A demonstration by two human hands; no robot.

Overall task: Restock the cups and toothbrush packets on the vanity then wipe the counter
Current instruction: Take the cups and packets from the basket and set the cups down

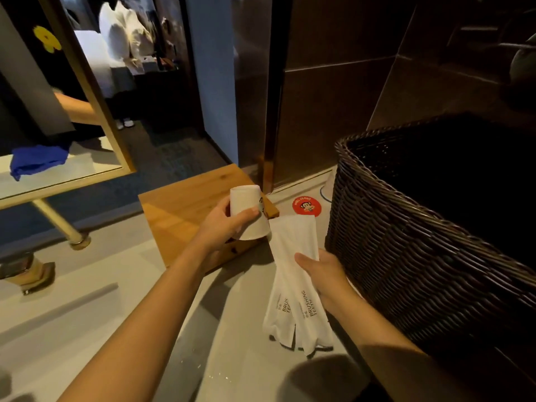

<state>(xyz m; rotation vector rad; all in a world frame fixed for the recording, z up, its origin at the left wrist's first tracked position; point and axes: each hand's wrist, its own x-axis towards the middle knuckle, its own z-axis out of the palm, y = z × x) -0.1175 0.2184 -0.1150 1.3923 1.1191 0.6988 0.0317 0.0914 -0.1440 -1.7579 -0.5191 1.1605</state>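
head view: left hand (223, 224) grips an upturned cup (250, 216), right hand (324, 274) pinches toothbrush packets (295, 280); loose fan could slip.

One wide-angle camera on my head looks forward and down, close over the worktop (87, 300), mirror (58, 111) far left, basket (420, 242) right.

Smooth white paper cup (250, 213), matt. Toothbrush packets (293, 256) in soft matt white paper, printed. Wooden tray (185, 210), grainy, lightly sheened. Dark wicker basket (406, 227), rough woven weave. Desk (87, 309) pale, smooth, matt. Blue cloth (37, 161), fuzzy. Brass-look metal mirror frame (95, 91).
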